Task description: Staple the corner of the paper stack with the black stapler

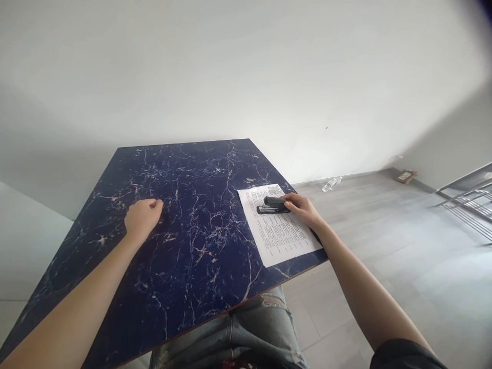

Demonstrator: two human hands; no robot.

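Note:
A dark blue marbled table (192,256) fills the middle of the view. On its right side lies a printed white sheet of paper (279,233). A black stapler (273,205) rests on the upper part of that sheet. My right hand (303,209) is closed around the stapler's right end. My left hand (143,218) rests on the tabletop at the left, curled into a loose fist with nothing visible in it.
A white wall stands behind the table. Grey floor spreads to the right, with a clear plastic bottle (331,184) and a small box (406,176) near the baseboard. A metal rack (471,197) sits at far right. My jeans (249,333) show below the table edge.

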